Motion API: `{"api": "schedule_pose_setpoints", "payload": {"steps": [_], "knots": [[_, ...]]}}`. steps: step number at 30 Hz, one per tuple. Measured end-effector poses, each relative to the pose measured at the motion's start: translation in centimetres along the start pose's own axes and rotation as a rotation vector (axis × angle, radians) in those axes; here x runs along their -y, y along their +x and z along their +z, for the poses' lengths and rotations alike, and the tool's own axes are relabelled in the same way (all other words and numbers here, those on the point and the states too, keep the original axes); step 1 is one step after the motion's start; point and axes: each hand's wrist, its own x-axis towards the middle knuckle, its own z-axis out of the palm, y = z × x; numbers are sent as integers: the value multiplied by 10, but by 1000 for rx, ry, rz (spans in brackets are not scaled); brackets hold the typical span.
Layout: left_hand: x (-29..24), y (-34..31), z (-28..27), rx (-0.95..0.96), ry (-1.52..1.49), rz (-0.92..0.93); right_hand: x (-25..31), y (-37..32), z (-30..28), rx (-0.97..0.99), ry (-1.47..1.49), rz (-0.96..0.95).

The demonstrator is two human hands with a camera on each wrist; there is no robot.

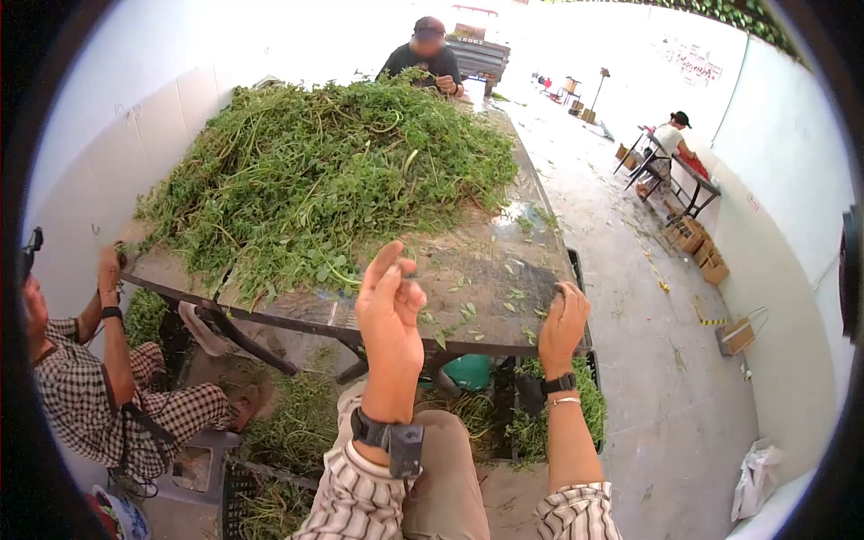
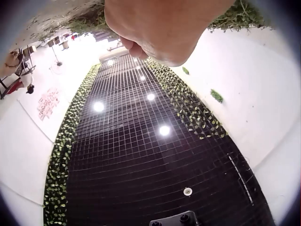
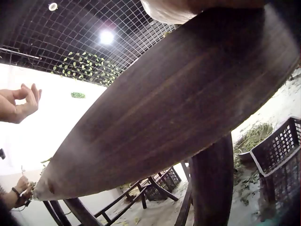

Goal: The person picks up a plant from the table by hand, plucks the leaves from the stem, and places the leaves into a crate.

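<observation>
My left hand is raised over the front edge of the wooden table, its fingers loosely bent. The right wrist view shows this left hand with thumb and fingertips close together and nothing visible between them. At the table's near right corner rests my right hand, fingers on the tabletop beside a few loose leaves. Only part of the right hand shows above the table edge in the right wrist view. A large heap of leafy green stems covers the table's far and left part.
A person sits across the table, another in checked clothes at the left. Under the table stand black crates of greens and a teal object. A third person works at a small table by the right wall.
</observation>
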Motion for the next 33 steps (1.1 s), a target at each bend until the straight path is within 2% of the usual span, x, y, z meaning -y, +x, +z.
{"api": "schedule_pose_setpoints", "payload": {"steps": [2, 4, 7, 10, 13, 15, 16, 18, 19, 21, 22, 24, 28, 33], "knots": [[-13, -4, -7, -105, -53, 10, 1, 1, -1, 19, -21, -6], [-24, -5, -16, -134, -96, 10, 7, 2, -4, 70, -36, 2], [-41, -7, -31, -177, -174, 107, 16, 6, -5, 113, -64, -32], [-57, -5, -41, -206, -247, 145, 38, 18, -8, 174, -90, -75], [-66, -7, -46, -241, -267, 166, 75, 37, -7, 300, 16, -88], [-69, -8, -49, -245, -278, 180, 114, 50, 3, 564, 242, -58], [-69, -10, -51, -261, -293, 172, 129, 53, 8, 562, 242, -60], [-72, -13, -54, -282, -305, 174, 153, 52, 25, 808, 276, -161], [-76, -12, -54, -304, -306, 181, 161, 50, 36, 809, 286, -167], [-81, -10, -55, -320, -297, 194, 175, 45, 57, 927, 296, -223], [-81, -10, -56, -327, -292, 189, 180, 42, 68, 917, 305, -224], [-79, -9, -57, -331, -279, 173, 183, 34, 84, 867, 141, -413], [-76, -6, -61, -317, -322, 103, 180, 32, 99, 961, 41, -403], [-77, -6, -61, -314, -336, 50, 162, 59, 87, 893, 283, -270]]}}
